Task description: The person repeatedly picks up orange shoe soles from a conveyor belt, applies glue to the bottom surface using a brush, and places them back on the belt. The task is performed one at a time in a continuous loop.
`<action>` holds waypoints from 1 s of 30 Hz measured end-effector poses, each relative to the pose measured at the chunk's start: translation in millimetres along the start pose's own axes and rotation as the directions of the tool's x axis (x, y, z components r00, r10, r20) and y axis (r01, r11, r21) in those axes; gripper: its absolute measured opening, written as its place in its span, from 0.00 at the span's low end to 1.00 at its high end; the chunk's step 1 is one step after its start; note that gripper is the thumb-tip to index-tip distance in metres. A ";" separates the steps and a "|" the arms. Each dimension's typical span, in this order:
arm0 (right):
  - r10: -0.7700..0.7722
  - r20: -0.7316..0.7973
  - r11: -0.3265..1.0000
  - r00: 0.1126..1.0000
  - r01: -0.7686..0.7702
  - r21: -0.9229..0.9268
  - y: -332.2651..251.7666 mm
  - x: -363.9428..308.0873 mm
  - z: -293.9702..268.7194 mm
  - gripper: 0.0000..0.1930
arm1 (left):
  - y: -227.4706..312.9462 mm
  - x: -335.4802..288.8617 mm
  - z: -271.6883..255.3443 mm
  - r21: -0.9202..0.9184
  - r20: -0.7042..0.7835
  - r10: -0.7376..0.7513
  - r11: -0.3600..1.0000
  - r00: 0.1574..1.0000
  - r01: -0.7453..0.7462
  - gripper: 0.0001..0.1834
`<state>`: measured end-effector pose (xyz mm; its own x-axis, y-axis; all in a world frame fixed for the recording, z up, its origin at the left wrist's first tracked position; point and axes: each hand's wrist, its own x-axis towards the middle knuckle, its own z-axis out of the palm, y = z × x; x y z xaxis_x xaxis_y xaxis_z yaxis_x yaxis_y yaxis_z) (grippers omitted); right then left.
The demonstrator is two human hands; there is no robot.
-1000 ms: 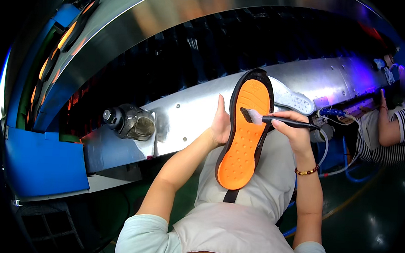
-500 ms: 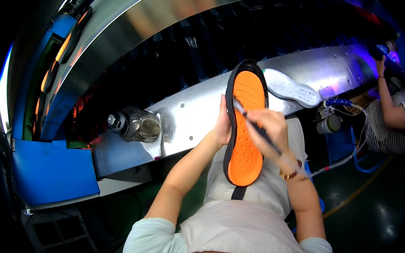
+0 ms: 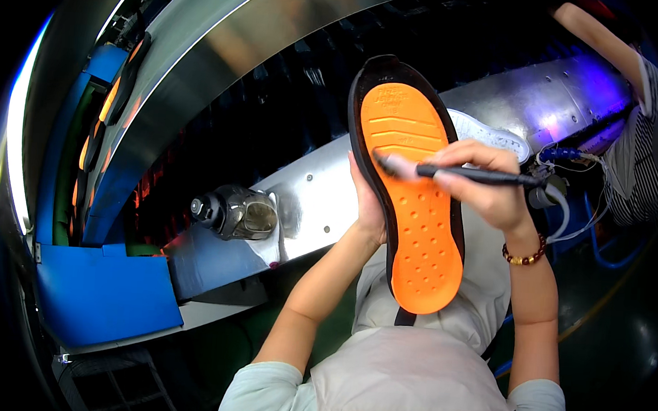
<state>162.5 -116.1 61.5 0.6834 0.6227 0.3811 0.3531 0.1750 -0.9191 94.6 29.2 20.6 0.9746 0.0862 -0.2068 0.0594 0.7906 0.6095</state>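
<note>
A shoe sole (image 3: 421, 241) with an orange inner face and a raised black rim stands tilted above my lap, toe end away from me. My left hand (image 3: 369, 208) is closed on its left edge; the fingers behind it are hidden. A brush (image 3: 401, 167) with a dark handle lies across the sole from the right, its pale bristles over the orange face just below the ridged part. Whether the bristles touch the surface I cannot tell. My right hand (image 3: 489, 181) pinches the brush handle between thumb and fingers.
A white sole (image 3: 491, 134) lies on the metal ledge (image 3: 311, 193) behind the orange one. On the ledge's left stand a clear jug (image 3: 245, 219) and a white cloth (image 3: 274, 247). Beyond is a dark machine opening. A co-worker's arm (image 3: 606, 45) reaches in at far right.
The sole now appears larger and closer. My right hand has turned so the brush lies nearly level, its bristles lower on the sole. The co-worker's arm has swung up and away.
</note>
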 end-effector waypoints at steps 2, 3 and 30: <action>-0.094 0.116 0.992 0.989 0.082 0.099 0.6 -3.6 6.3 0.09 | 5.2 -2.0 4.1 0.075 -0.026 0.073 0.995 0.997 -0.071 0.42; -0.084 0.230 0.984 0.970 0.045 0.171 -0.5 -6.5 5.1 0.10 | 6.2 -0.9 -4.1 0.089 -0.022 0.112 0.990 0.993 -0.110 0.42; -0.086 0.310 0.995 0.947 0.064 0.080 4.0 -40.7 -22.9 0.11 | 54.5 22.9 3.8 -0.070 0.324 0.446 0.891 0.834 -0.449 0.50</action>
<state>150.7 -158.2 44.5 0.4189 0.8109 0.4086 0.3439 0.2748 -0.8979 121.0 71.9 51.9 0.9094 0.2283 0.3476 -0.4002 0.7078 0.5822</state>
